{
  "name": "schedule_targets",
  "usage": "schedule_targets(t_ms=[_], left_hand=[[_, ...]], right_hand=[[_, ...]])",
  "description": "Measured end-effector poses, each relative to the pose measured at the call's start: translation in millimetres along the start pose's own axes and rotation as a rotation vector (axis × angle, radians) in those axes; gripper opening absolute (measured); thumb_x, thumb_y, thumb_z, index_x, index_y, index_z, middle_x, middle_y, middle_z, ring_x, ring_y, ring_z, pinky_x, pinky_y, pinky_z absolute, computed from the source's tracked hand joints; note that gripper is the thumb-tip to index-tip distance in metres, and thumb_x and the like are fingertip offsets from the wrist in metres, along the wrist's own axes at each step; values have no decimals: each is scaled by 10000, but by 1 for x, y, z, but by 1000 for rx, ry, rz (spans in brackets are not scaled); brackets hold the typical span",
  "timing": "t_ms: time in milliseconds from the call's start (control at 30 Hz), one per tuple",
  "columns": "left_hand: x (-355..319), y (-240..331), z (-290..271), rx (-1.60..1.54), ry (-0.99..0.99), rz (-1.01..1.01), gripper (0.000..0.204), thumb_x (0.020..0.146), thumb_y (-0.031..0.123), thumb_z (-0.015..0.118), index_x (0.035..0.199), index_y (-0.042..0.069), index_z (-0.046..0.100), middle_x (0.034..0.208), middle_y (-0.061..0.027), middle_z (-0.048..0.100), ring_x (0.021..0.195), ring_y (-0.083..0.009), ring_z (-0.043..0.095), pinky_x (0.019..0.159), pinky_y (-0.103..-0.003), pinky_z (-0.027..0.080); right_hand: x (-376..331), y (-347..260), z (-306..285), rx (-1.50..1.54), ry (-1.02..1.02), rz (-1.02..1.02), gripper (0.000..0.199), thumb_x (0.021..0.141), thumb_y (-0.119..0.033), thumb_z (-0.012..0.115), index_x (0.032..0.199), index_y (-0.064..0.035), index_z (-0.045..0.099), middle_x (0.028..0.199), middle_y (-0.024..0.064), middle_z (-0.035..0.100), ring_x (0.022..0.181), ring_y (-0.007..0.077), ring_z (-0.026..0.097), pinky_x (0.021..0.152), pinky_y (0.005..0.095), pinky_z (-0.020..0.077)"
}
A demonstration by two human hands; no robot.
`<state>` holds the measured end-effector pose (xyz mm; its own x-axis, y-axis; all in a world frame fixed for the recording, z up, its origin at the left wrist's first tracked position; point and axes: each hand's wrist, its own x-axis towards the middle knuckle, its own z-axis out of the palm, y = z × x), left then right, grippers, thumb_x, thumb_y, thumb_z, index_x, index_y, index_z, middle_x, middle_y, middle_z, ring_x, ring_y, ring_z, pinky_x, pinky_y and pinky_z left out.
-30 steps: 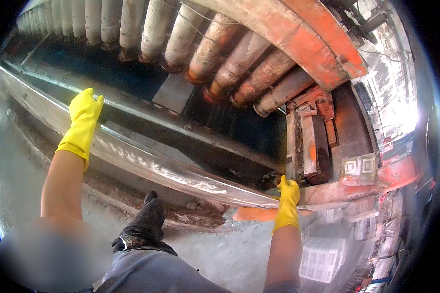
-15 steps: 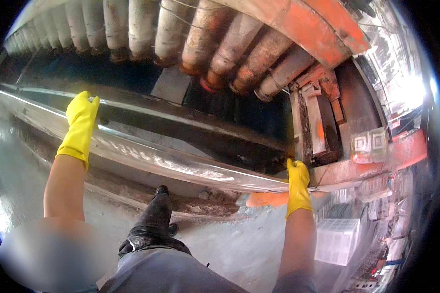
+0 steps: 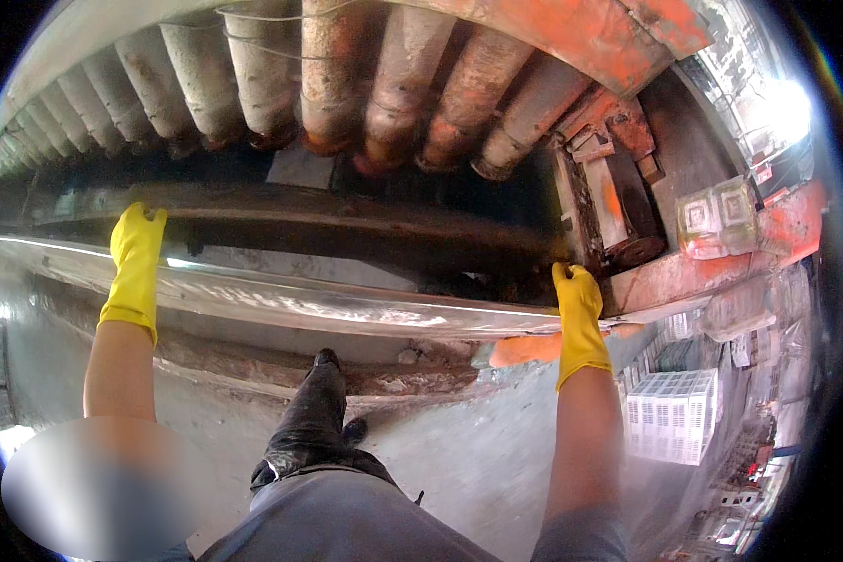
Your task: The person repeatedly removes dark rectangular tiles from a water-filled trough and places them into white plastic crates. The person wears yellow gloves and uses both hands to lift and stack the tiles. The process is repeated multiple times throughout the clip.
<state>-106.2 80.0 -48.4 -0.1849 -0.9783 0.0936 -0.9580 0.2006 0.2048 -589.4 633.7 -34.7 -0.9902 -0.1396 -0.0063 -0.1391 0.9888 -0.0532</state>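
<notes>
Yellow-gloved hands (image 3: 136,251), seemingly silver-grey rail (image 3: 365,311), orange-mottled pipes (image 3: 332,80)

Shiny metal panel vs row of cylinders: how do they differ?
The metal panel is one long, shiny strip; the cylinders are many, dull, some orange-stained.
The panel runs crosswise; the cylinders lie side by side, ends toward it.
Left hand and right hand are at the panel, away from the cylinders.
</notes>
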Motion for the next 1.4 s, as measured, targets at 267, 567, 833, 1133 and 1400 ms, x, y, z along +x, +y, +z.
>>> schedule_targets(t_ms=[267,567,833,1133,1400], left_hand=[[8,-11,11,53,34,39,555,910,518,670,1237,73,720,1242,-190,727,1175,-403,672,994,-477,522],[8,-9,8,23,29,50,589,896,532,684,1261,69,709,1272,-183,716,1203,-391,660,1009,-473,516],[11,-14,14,52,39,-5,595,908,511,698,1309,71,686,1306,-182,702,1236,-383,645,1036,-464,505],[2,-4,4,6,34,-11,582,925,485,682,1349,87,674,1340,-176,691,1258,-368,639,1063,-447,496],[1,-4,5,-15,30,3,589,925,500,675,1343,85,671,1362,-165,680,1272,-364,625,1068,-445,487]], right_hand=[[-2,-2,0,2,18,-5,637,924,-641,606,1295,-140,734,1237,185,740,1168,368,700,982,466,544],[10,10,9,-25,35,-5,647,920,-664,597,1283,-148,741,1228,193,738,1155,377,700,961,466,550],[12,10,7,-2,40,-56,647,913,-662,606,1228,-118,755,1179,213,742,1116,404,700,933,482,546],[13,11,12,-13,55,-33,649,904,-648,621,1238,-108,757,1197,228,735,1143,408,694,963,473,542],[19,18,16,40,-12,-4,667,906,-650,624,1272,-104,741,1202,227,736,1140,407,698,968,478,543]])
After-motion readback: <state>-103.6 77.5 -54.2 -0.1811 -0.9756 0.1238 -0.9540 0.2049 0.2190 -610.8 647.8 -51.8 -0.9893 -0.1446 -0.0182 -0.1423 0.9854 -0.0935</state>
